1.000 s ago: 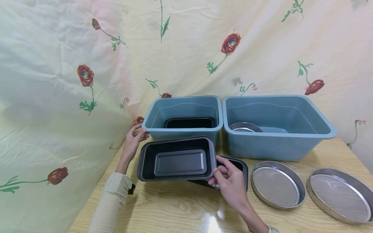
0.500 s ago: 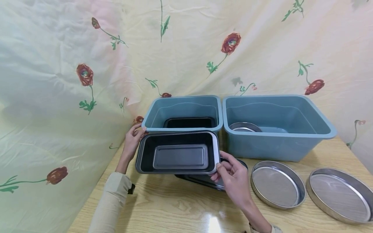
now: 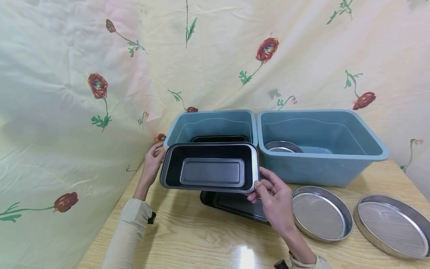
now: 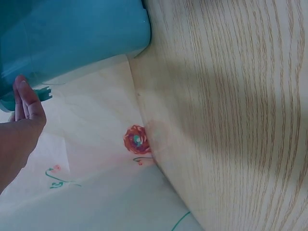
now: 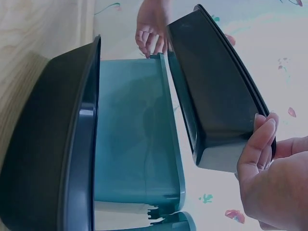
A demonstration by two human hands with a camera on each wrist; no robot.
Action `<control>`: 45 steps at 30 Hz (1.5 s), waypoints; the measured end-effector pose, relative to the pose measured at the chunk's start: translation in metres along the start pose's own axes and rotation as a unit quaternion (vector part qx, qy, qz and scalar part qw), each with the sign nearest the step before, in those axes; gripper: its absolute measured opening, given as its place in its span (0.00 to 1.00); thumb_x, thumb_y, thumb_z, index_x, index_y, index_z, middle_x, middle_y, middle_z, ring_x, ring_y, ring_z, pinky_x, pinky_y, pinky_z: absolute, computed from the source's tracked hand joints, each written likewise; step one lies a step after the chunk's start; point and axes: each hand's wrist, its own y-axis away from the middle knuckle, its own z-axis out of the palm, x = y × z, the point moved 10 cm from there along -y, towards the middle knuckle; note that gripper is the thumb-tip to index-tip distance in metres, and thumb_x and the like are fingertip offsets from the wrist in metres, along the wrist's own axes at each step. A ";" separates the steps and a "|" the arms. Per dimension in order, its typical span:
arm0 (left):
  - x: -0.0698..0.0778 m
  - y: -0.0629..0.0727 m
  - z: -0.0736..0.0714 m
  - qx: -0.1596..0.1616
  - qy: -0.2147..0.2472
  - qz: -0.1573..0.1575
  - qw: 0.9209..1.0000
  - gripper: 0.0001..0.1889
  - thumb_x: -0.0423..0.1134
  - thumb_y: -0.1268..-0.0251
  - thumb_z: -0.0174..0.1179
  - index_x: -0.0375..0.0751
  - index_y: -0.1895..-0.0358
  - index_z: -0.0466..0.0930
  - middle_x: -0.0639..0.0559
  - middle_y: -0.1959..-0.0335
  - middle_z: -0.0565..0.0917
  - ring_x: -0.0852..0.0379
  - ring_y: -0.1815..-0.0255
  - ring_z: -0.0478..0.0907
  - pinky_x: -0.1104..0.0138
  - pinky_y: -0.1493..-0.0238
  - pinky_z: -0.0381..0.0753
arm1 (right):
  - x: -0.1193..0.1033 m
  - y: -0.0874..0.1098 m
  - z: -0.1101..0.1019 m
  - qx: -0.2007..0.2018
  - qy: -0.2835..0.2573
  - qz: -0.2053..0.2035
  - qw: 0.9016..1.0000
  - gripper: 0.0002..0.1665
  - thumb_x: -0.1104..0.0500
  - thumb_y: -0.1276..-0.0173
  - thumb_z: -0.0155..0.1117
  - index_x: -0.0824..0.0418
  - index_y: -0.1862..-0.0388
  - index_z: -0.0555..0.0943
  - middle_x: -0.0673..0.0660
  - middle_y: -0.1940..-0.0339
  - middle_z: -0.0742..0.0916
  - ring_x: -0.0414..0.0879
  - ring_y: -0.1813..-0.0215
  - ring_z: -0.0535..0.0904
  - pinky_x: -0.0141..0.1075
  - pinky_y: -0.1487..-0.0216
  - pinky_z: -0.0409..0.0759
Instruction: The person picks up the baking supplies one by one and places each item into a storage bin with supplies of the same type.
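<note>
Higher now, a smooth rectangular pan (image 3: 212,172) is pinched by the right hand (image 3: 276,201), left hand (image 3: 152,164) gripping the plastic bin (image 3: 215,125).

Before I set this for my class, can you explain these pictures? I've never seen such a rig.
There is no machine: these are a person's bare left hand and right hand. The widest picture is taken from the head, the others from the left and right wrists. On the wooden table stand a left blue bin and a right blue bin. A black loaf pan and two round metal pans lie in front. The right hand has a second loaf pan in its grip, raised before the left blue bin, whose rim the left hand holds.
</note>
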 end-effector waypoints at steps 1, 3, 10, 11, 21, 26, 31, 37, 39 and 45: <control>0.000 0.000 0.000 -0.001 0.000 0.000 1.000 0.22 0.35 0.21 0.56 0.27 0.31 0.71 0.60 0.66 0.84 0.66 0.65 0.81 0.74 0.57 0.81 | 0.000 -0.001 0.000 0.002 0.001 0.000 1.000 0.24 0.78 0.26 0.53 0.78 0.32 0.72 0.66 0.70 0.87 0.45 0.77 0.84 0.34 0.72 0.86; 0.000 0.001 0.000 -0.003 -0.004 0.000 1.000 0.22 0.36 0.20 0.56 0.28 0.31 0.71 0.60 0.66 0.83 0.66 0.64 0.81 0.73 0.56 0.82 | -0.001 -0.002 -0.001 0.006 0.004 0.000 1.000 0.24 0.78 0.26 0.53 0.77 0.32 0.73 0.65 0.70 0.87 0.45 0.76 0.84 0.34 0.72 0.86; 0.001 0.000 0.001 -0.009 -0.009 0.001 1.000 0.23 0.38 0.20 0.58 0.30 0.30 0.71 0.59 0.65 0.83 0.66 0.63 0.82 0.73 0.53 0.82 | 0.000 -0.010 -0.005 0.020 0.003 0.005 1.000 0.24 0.77 0.26 0.53 0.74 0.32 0.74 0.66 0.70 0.88 0.45 0.76 0.85 0.34 0.70 0.87; 0.002 0.000 0.002 -0.011 -0.006 -0.004 1.000 0.23 0.38 0.21 0.57 0.29 0.30 0.70 0.58 0.65 0.83 0.65 0.63 0.82 0.72 0.53 0.82 | 0.000 -0.011 -0.005 0.022 0.003 0.007 1.000 0.24 0.77 0.26 0.53 0.73 0.32 0.74 0.65 0.70 0.88 0.45 0.76 0.85 0.34 0.70 0.87; -0.002 -0.002 0.000 -0.007 0.014 0.010 1.000 0.22 0.35 0.21 0.57 0.28 0.31 0.71 0.58 0.67 0.84 0.65 0.64 0.83 0.72 0.54 0.83 | 0.001 -0.026 -0.001 0.035 -0.039 0.006 0.999 0.23 0.75 0.25 0.52 0.74 0.33 0.75 0.61 0.71 0.88 0.45 0.76 0.85 0.33 0.70 0.86; -0.003 -0.002 -0.001 -0.004 0.014 0.007 1.000 0.20 0.35 0.20 0.56 0.30 0.31 0.72 0.59 0.66 0.85 0.63 0.64 0.83 0.67 0.52 0.83 | 0.003 -0.032 0.001 0.035 -0.042 0.010 0.998 0.23 0.74 0.25 0.52 0.73 0.32 0.75 0.58 0.72 0.88 0.45 0.76 0.85 0.33 0.70 0.86; -0.003 -0.002 0.000 -0.009 0.017 0.009 1.000 0.22 0.35 0.21 0.57 0.29 0.31 0.71 0.57 0.66 0.84 0.62 0.64 0.83 0.67 0.52 0.84 | 0.004 -0.035 0.002 0.033 -0.027 0.011 0.999 0.23 0.74 0.24 0.52 0.73 0.31 0.74 0.57 0.72 0.88 0.45 0.74 0.85 0.32 0.68 0.86; -0.002 -0.002 0.000 -0.012 0.020 0.012 1.000 0.22 0.35 0.21 0.56 0.28 0.31 0.70 0.57 0.66 0.84 0.62 0.64 0.83 0.70 0.55 0.84 | 0.008 -0.038 0.003 0.036 -0.040 0.015 0.998 0.24 0.75 0.25 0.52 0.73 0.32 0.74 0.56 0.73 0.88 0.44 0.75 0.85 0.32 0.70 0.85; -0.003 -0.002 -0.001 -0.010 0.018 0.011 1.000 0.22 0.34 0.21 0.56 0.28 0.30 0.70 0.57 0.66 0.84 0.62 0.64 0.83 0.70 0.55 0.84 | 0.009 -0.040 0.004 0.037 -0.044 0.016 0.998 0.24 0.76 0.25 0.52 0.73 0.31 0.74 0.55 0.74 0.88 0.44 0.75 0.85 0.32 0.70 0.85; -0.003 -0.002 0.000 -0.011 0.020 0.013 1.000 0.21 0.32 0.21 0.54 0.27 0.31 0.70 0.56 0.66 0.84 0.62 0.65 0.83 0.68 0.54 0.84 | 0.011 -0.045 0.004 0.038 -0.044 0.017 0.998 0.24 0.74 0.24 0.52 0.72 0.30 0.73 0.61 0.71 0.89 0.44 0.74 0.85 0.33 0.68 0.86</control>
